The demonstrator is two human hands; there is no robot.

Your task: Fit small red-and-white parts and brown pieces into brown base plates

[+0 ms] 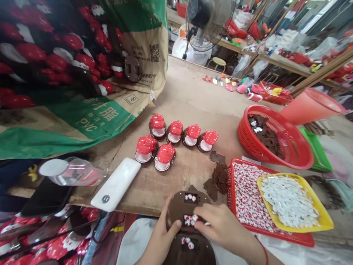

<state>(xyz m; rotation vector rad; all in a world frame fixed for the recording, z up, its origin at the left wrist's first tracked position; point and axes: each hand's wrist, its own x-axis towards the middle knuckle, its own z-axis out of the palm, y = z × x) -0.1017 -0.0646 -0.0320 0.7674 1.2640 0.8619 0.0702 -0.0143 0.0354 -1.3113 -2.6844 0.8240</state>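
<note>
Touching brown plates (176, 208), hands (162, 235) (223, 226) face a PVC-printed sack (82, 121).

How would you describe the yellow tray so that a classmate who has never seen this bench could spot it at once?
On the wooden workbench, look beside the person's right hand for the red tray of red-and-white pieces. The yellow tray sits askew on top of it, and only this tray is heaped with flat white pieces.
</note>
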